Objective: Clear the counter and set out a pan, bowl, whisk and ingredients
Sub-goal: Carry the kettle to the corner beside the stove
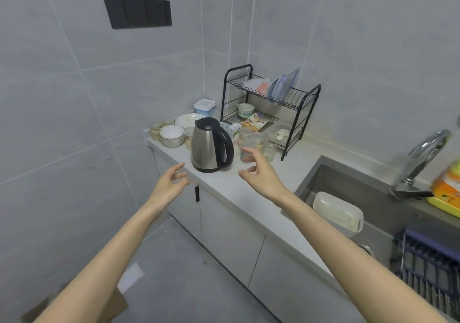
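You are near the start of this job. The counter (249,188) is crowded at its far end. A steel kettle (211,146) stands near the front edge, and some glass jars (254,143) stand just beside it on the right. Behind the kettle sit a white bowl (171,135), a white plate (188,120) and a small tub with a blue base (204,106). The black dish rack (271,108) in the corner holds more dishes.

Your left hand (171,181) is in the air just left of the kettle, fingers loosely curled, holding nothing. Your right hand (258,171) is in front of the jars with its fingers spread apart, and it holds nothing too. It looks like you are about to lift the kettle or a jar.

I see no pan and no whisk. So nothing is set out yet: clear these things away first, then bring the pan, bowl, whisk and food.
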